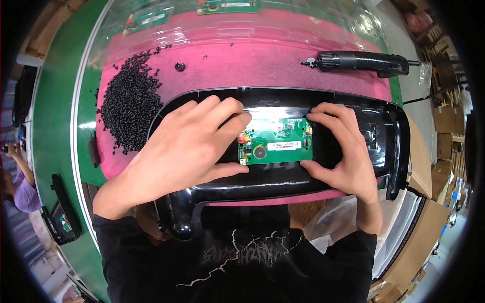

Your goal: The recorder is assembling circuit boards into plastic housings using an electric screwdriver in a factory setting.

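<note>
A green circuit board with a white label and a round dark part lies in the middle of a long, glossy black plastic housing. My left hand grips the board's left edge, thumb at the lower corner and bent fingers at the upper one. At the board's right end, my right hand has its fingertips at the upper corner and its thumb at the lower corner. Both hands hold the board between them, over the housing's inner floor. The housing rests open side up on a pink mat.
Left of the housing is a heap of small black screws. A black electric screwdriver lies at the back right, its cord trailing right. Clear plastic trays with more boards stand behind. Another black housing and a person are at far left.
</note>
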Motion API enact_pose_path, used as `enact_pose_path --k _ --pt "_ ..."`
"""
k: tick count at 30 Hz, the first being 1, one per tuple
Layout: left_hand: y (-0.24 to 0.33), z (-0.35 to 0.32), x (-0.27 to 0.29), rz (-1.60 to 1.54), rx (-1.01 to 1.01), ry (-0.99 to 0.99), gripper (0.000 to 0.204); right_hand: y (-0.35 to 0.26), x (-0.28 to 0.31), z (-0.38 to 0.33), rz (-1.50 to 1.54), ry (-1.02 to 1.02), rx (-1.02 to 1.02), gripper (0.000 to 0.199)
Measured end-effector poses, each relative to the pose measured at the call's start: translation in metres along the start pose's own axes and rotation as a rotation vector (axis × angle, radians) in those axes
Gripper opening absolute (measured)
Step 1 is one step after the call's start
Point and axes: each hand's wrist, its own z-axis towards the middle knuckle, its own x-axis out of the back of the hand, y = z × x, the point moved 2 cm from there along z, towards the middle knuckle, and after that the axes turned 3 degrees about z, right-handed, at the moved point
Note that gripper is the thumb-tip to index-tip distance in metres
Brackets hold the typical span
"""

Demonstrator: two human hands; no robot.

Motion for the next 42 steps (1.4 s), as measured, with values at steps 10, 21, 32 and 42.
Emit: enact_pose_path --k 10,21,32,42 --pt "-0.018 -0.008 0.005 -0.068 0.005 -0.032 0.065 -0.016 0.000 0.012 -0.033 -0.113 -0.098 0.072" --pt "-0.079 -0.019 0.032 0.082 0.247 0.531 0.018 0.078 0.132 0.005 -0.528 0.450 -0.385 0.050" --pt "-0.131 -0.026 0.009 0.161 0.449 0.273 0.016 0.042 0.065 0.090 0.460 0.967 0.158 0.043" --pt "-0.110 -0.019 0.024 -0.070 0.226 0.534 0.012 -0.047 0.040 0.091 1.267 0.561 0.341 0.043"
